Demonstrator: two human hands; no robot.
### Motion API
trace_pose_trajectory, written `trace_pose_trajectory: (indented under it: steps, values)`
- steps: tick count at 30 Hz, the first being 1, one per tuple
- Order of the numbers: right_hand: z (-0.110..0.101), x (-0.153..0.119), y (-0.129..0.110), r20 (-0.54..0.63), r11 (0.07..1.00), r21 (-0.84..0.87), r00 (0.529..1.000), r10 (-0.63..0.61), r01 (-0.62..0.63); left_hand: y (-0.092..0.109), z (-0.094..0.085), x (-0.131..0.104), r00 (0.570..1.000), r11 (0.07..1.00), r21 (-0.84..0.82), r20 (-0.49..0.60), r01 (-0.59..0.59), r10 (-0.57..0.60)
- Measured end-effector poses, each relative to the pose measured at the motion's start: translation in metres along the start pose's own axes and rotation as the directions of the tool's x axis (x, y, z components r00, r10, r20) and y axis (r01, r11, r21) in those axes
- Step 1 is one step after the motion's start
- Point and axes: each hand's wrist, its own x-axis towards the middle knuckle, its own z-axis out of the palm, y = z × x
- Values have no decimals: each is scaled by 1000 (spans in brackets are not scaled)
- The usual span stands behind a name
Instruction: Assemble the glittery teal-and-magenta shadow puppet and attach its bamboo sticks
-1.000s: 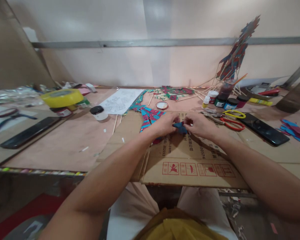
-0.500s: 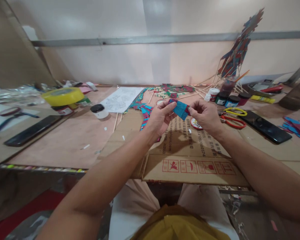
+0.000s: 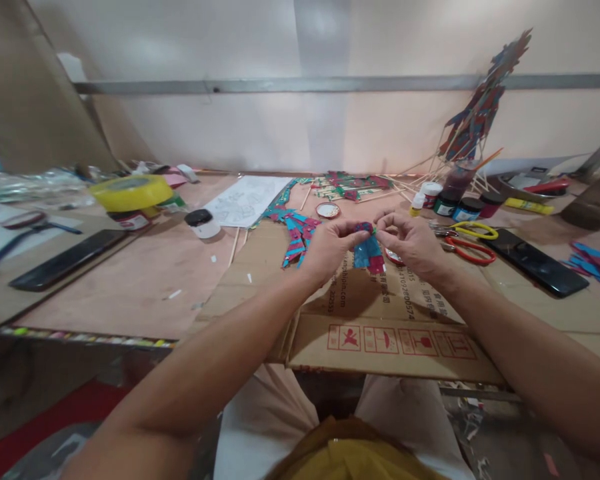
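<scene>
Pinched by the left hand (image 3: 334, 245), the blue-and-magenta piece (image 3: 365, 253) is now turned downward, edge presented to the right hand (image 3: 411, 241), nearly closed, hold unclear.

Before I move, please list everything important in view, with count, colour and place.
Flat strip-like piece: 1, blue-magenta, centre
Printed cardboard sheet: 1, brown, beneath it
Round shallow dishes: 2, red-rimmed, centre
Flat cut pieces: several, blue-magenta, left and far right
Thin-stick bundle: 1, red-blue, back right
Flat stick pile: 1, red-green, back centre
Metal scissors: count unclear, yellow and red handles, right
Rectangular phone-like slab: 1, black, right
Lidded paint jars: 4, white, green, blue, purple, back right
Ring-shaped tape roll: 1, yellow, left
Short round jar: 1, white and black, left
Line-drawn paper: count unclear, white, back left
Left hand: 1, bare, pinching the piece
Right hand: 1, bare, at the piece's edge
</scene>
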Motion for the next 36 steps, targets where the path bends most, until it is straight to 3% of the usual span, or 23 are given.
trace_pose_trajectory:
  steps: [6,11,15,18,27,36]
  values:
    - [0,-1,0,20,996,-76,999,42,-40,6,0,-7,996,988,130,46,-85,80]
    - [-6,2,7,8,995,-93,999,48,-47,2,0,-7,985,999,2,164,-49,48]
    - [-9,3,11,46,998,-59,999,-7,9,-1,0,-5,997,992,-128,73,11,-2]
    - [-8,3,12,70,999,-31,997,-37,39,0,0,-5,997,990,-132,66,44,-36]
    - [-6,0,7,58,972,-200,992,-112,122,2,-3,-7,997,988,146,69,-40,30]
    - [-6,-1,4,63,936,-303,984,-166,177,9,0,-11,993,948,298,76,-109,90]
